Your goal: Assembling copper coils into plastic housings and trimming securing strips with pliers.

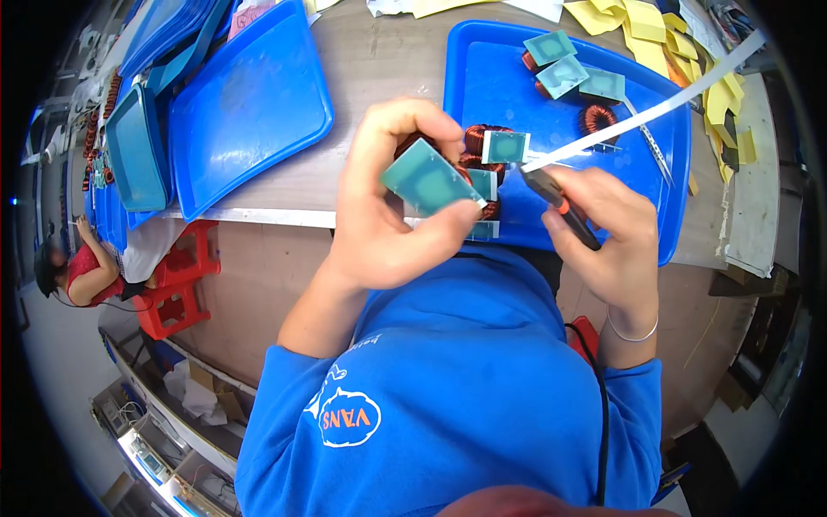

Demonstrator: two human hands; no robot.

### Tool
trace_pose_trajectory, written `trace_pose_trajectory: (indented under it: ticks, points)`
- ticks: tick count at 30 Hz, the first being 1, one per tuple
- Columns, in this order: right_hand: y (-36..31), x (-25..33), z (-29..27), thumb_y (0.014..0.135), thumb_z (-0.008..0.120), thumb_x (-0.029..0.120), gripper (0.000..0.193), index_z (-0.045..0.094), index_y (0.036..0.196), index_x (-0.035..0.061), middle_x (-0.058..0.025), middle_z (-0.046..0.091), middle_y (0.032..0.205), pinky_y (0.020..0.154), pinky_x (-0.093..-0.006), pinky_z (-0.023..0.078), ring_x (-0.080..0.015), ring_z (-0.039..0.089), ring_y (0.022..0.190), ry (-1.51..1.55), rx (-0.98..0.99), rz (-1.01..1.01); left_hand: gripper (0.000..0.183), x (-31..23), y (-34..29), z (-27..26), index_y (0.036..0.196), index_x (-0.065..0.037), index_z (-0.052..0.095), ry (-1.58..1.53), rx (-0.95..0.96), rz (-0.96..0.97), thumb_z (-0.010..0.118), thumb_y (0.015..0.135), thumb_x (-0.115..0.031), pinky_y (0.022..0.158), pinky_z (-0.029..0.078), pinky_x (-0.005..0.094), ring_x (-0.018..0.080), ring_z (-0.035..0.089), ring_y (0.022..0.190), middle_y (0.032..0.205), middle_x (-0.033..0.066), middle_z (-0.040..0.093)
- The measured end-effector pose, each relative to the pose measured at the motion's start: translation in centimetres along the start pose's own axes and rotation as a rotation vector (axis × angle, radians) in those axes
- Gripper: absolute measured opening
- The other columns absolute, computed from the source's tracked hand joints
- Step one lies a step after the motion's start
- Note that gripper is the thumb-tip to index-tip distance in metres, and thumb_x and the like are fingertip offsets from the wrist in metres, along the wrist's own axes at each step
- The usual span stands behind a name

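Observation:
My left hand (388, 202) grips a copper-wound coil with a green rectangular plate (428, 178), the plate facing up and tilted. The copper winding shows only partly behind my fingers. In my right hand (607, 228) is a slim black tool (568, 211) with an orange band, its front end close to the coils. A long white strip (663, 108) runs from beside that end toward the upper right; whether it joins the tool I cannot tell. Beneath and between my hands, several more coils with green plates (506, 146) lie at the left side of a blue tray (568, 233).
Further back in the tray are more green-plated coils (562, 76), a bare copper coil (598, 122) and metal tweezers (656, 155). Yellow paper pieces (646, 30) lie at the back right. Another blue tray (250, 112) stands on the left, and a person (90, 267) sits beyond it near red stools (177, 293).

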State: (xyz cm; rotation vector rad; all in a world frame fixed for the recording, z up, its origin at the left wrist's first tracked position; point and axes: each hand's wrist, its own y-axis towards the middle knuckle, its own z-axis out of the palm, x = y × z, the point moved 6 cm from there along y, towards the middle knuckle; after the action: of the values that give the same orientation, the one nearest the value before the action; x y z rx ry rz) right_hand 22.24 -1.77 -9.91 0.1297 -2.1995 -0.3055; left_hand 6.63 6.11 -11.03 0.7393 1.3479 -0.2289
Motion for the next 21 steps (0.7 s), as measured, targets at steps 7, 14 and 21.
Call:
trace_pose_trajectory:
  ticks: [7,14,21]
  points:
    - [0.1,1.6,1.3,0.061,0.067,0.003,0.038,0.061,0.098,0.0066,-0.0076,0.058,0.082,0.060,-0.0308,0.045,-0.0235,0.056,0.070,-0.035,0.122,-0.136,0.010,-0.4,0.1,1.1,0.079,-0.002,0.064,0.135,0.106,-0.025,0.068,0.072,-0.006,0.064,0.040,0.0250,0.0144,0.052,0.071,0.075,0.0062,0.056]
    - [-0.4,0.6,0.2,0.063,0.069,0.002,0.042,0.057,0.103,0.0026,-0.0097,0.058,0.089,0.067,-0.0285,0.045,-0.0200,0.056,0.078,0.326,0.073,0.012,0.006,-0.2,0.1,0.4,0.080,-0.001,0.063,0.020,0.001,-0.142,0.064,0.075,-0.004,0.066,0.041,0.0252,0.0141,0.053,0.074,0.077,0.0065,0.057]
    - [0.8,1.4,-0.5,0.073,0.060,-0.009,0.037,0.041,0.105,-0.0007,-0.0095,0.053,0.091,0.070,-0.0240,0.044,-0.0118,0.054,0.081,0.579,-0.229,-0.031,0.029,-0.2,-0.4,2.7,0.092,-0.004,0.059,0.057,0.253,-0.095,0.072,0.066,-0.009,0.072,0.039,0.0280,0.0176,0.049,0.080,0.083,0.0057,0.050]
